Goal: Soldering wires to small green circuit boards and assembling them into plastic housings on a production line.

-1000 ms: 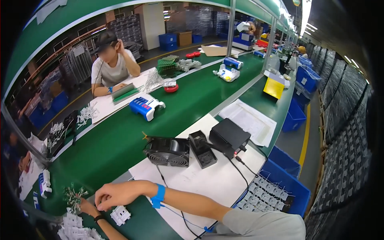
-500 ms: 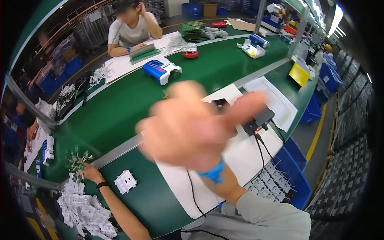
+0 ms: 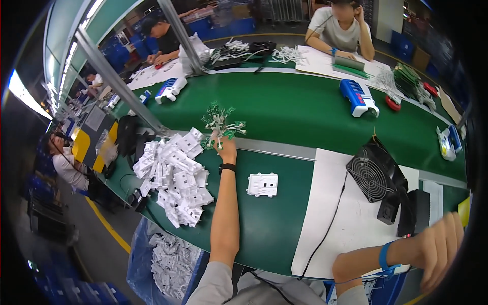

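Observation:
My left hand [image 3: 226, 148] is closed around a bunch of small green circuit boards with pale wires [image 3: 219, 124], held over the metal rail. Left of that forearm lies a heap of white plastic housings [image 3: 175, 170]. A single white housing [image 3: 262, 185] rests flat on the green bench to the right of the forearm. My right hand [image 3: 441, 249], with a blue strap at its wrist, hangs at the bench's right end. Its fingers are loosely bent and I see nothing in them. Nearest to it are a black fan [image 3: 373, 173] and a small black box [image 3: 388, 212].
A white sheet [image 3: 320, 229] covers the bench's right part, with a black cable across it. Beyond the rail [image 3: 274, 148] runs a green belt [image 3: 284, 104] carrying blue-and-white devices [image 3: 358, 97]. A lined bin [image 3: 173, 264] of white parts stands below. People sit across.
The view has swung left. My right hand has moved from the middle of the picture, over the white sheet, to the right end. My left hand still grips the boards.

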The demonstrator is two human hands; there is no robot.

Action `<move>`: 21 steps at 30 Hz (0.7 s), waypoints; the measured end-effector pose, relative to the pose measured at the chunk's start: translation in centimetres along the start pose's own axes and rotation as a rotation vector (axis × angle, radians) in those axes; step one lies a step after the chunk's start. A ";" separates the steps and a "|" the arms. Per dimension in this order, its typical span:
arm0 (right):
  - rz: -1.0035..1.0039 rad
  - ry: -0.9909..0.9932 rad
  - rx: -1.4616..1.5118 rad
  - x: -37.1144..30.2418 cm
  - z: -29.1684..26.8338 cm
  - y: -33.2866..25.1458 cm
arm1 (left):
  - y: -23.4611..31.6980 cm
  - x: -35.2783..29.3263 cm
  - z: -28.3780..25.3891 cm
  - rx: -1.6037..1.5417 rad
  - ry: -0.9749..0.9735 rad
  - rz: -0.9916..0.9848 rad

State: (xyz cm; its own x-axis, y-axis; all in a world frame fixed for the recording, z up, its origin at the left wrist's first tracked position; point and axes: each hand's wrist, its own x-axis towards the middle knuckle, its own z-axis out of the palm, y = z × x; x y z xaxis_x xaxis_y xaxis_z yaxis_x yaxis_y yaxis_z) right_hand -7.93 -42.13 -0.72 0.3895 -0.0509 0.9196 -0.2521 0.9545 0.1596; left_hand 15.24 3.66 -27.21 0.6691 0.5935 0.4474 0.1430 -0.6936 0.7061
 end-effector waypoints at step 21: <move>0.607 1.300 -0.399 -7.3 -27.6 11.2 | 13.8 3.3 -13.3 -2.091 -0.563 -0.521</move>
State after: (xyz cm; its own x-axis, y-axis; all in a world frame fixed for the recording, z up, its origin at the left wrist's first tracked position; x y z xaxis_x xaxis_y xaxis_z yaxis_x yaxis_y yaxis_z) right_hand 10.85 -22.97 -15.60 0.8689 0.4602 -0.1822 -0.4917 0.7602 -0.4246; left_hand 9.72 1.48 -8.75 0.9734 0.1174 0.1967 -0.1658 0.9536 0.2513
